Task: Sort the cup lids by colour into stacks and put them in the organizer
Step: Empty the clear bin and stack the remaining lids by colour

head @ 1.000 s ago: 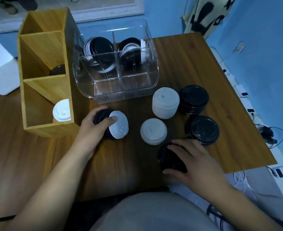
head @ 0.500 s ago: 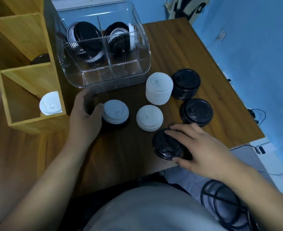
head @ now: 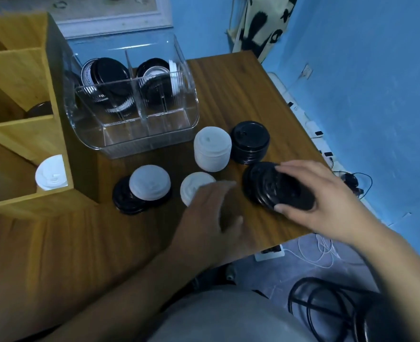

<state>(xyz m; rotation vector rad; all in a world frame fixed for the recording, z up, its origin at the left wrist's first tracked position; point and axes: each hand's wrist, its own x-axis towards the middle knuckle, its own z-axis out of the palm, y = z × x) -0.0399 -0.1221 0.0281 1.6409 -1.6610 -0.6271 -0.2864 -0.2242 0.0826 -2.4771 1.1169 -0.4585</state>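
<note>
My right hand (head: pixel 312 193) grips a stack of black lids (head: pixel 265 186), tilted just above the table at right. My left hand (head: pixel 211 213) is blurred over the table's middle, fingers relaxed and holding nothing, covering part of a low white lid stack (head: pixel 194 185). A tall white stack (head: pixel 212 149) and a black stack (head: pixel 250 143) stand behind. At left a white lid (head: pixel 150 182) lies on black lids (head: pixel 125 199). The clear organizer (head: pixel 134 134) holds black lids in its back compartments.
A wooden divided box (head: pixel 26 134) stands at the left with a white lid (head: pixel 50 174) in its front compartment. The table's right edge drops to a floor with cables (head: pixel 322 253) and power strips. My lap fills the bottom.
My left hand let go of the left lid pile and swept right toward the middle white stack. My right hand lifted the black lids from the front edge up and to the right.
</note>
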